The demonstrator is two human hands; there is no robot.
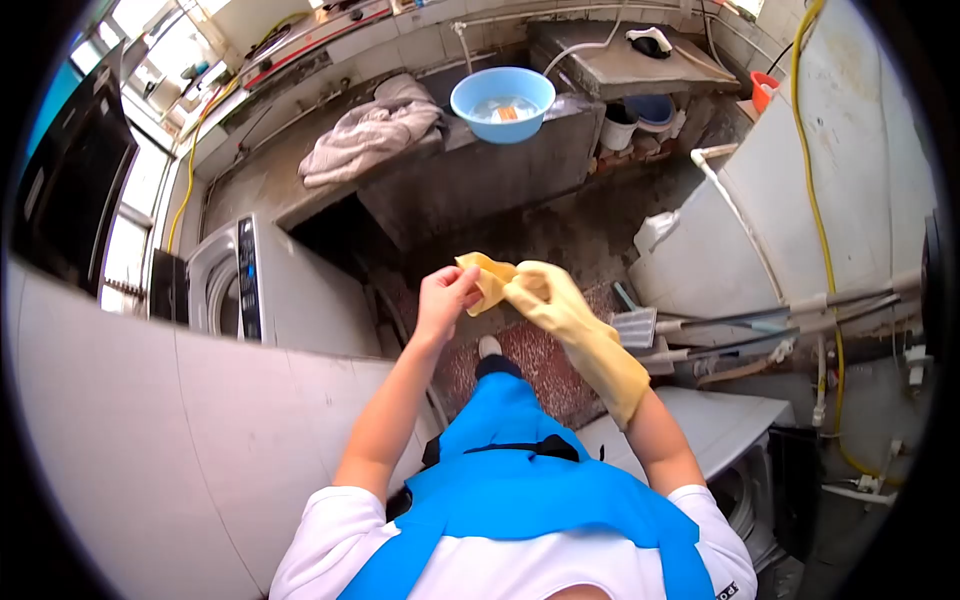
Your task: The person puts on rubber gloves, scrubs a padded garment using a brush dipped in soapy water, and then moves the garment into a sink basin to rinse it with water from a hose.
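Note:
My left hand is bare, its fingers closed on the edge of a yellow rubber glove. A matching yellow rubber glove covers my right hand and reaches up the forearm. The fingers of that hand also pinch the loose glove from the right side. Both hands are in front of my blue apron, above the floor. Part of the loose glove is hidden behind my left fingers.
A blue basin with water and a small orange-white item stands on the sink ledge. Beside it lies a bundled grey cloth. A washing machine stands at left. Pipes and a yellow hose run along the right wall.

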